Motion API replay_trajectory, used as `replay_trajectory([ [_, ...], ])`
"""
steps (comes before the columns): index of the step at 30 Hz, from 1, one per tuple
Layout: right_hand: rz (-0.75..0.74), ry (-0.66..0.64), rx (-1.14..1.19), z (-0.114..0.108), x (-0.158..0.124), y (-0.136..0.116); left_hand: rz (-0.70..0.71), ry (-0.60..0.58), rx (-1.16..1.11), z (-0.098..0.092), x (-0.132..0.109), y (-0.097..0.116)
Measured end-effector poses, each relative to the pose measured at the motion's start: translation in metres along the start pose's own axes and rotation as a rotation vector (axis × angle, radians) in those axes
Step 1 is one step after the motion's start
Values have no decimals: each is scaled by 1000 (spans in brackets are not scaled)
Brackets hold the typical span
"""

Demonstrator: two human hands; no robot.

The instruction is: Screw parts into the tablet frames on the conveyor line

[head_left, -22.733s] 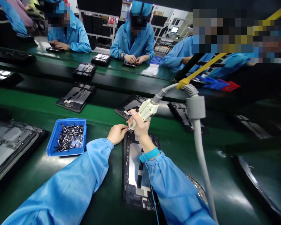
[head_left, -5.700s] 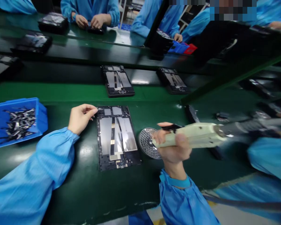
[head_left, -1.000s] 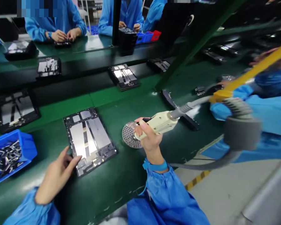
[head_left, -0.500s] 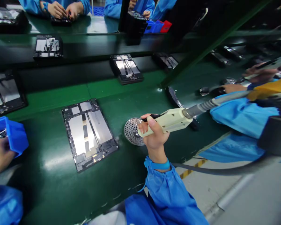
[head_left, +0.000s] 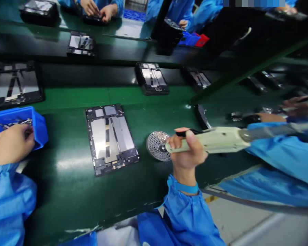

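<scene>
My right hand [head_left: 186, 152] is wrapped round a cream electric screwdriver [head_left: 219, 139] with a black lever and a grey hose at its back. Its tip points at a round perforated screw tray [head_left: 154, 147] holding many tiny screws; the fingers partly hide the tip. To the left lies an opened tablet [head_left: 123, 135], its silver battery and dark ribbon cables facing up. My left hand [head_left: 11, 145] reaches into a blue bin [head_left: 41, 131] of small thin parts. Its fingers are pinched together at the bin's right end, and whatever they hold is hidden.
More opened tablets, some stacked, stand behind, including one stack [head_left: 154, 80] and another tablet [head_left: 16, 85]. A slanting green post [head_left: 220, 80] crosses the right side. A co-worker's sleeve [head_left: 284, 147] is close at right; other people's hands [head_left: 99, 10] work across the bench.
The view has shifted left, so things appear further right. My left hand now shows more fully in the blue bin. My right hand keeps the screwdriver at the screw tray.
</scene>
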State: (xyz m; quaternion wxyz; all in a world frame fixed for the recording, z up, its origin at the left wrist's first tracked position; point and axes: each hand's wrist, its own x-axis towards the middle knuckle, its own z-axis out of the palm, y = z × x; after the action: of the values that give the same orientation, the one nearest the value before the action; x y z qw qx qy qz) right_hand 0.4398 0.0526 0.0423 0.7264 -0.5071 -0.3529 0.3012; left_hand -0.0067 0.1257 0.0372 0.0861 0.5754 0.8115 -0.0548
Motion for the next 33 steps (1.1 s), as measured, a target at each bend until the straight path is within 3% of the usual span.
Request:
replay_trajectory([
  [3, 10, -109, 51, 15, -15, -21, -86, 90, -42, -6, -12, 12],
  [6, 20, -244, 96, 39, -40, -35, -59, 156, -184, -4, -15, 10],
  [11, 88, -436, 124, 72, -71, -27, 31, 433, -489, 1, -24, 9],
  [13, 99, -465, 113, 78, -73, -19, 119, 482, -623, 0, -32, 13],
  [15, 109, -480, 88, 80, -72, -13, 205, 453, -754, -2, -40, 21],
  [18, 126, -498, 79, 81, -70, -9, 319, 316, -863, -4, -52, 41],
  [22, 126, -556, 85, 81, -71, -9, 521, 101, -841, 3, -67, 89],
  [26, 113, -593, 102, 82, -75, -7, 750, -100, -893, 23, -85, 156],
  [29, 119, -586, 126, 82, -78, -2, 787, -208, -975, 44, -91, 198],
  [33, 105, -549, 94, 77, -84, 2, 774, -230, -1002, 69, -91, 216],
])
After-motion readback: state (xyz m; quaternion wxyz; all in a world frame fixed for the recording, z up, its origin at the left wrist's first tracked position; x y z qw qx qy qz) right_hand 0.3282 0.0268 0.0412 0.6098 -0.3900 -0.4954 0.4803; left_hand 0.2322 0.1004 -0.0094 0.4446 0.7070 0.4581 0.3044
